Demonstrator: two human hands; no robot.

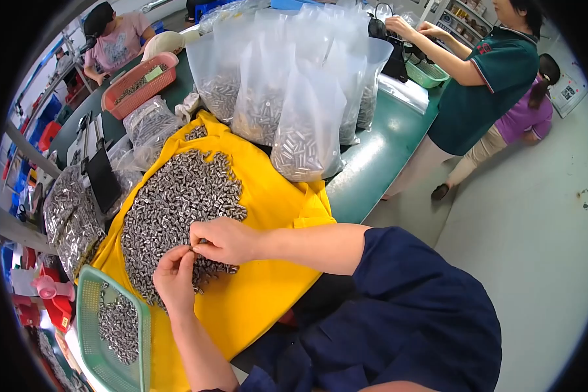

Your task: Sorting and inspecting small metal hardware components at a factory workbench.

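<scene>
Over a wide heap of small silvery metal parts point(176, 202), my two hands meet with their fingertips together. My left hand point(176, 281) is closed in a pinch at the near edge of the heap. Just to its right and a little farther off, my right hand point(225, 240) is pinched too, its fingers curled in. A tiny dark thing seems to sit between the fingertips, but it is too small and covered to name. Under the heap lies a yellow cloth point(268, 294) spread over the table.
At the near left stands a green plastic basket point(145, 326) holding similar parts. Filled clear bags point(307, 140) crowd the far side, and another bag point(72, 209) lies left. A pink basket point(170, 60) sits farther back on the green table point(359, 189). Several people are nearby.
</scene>
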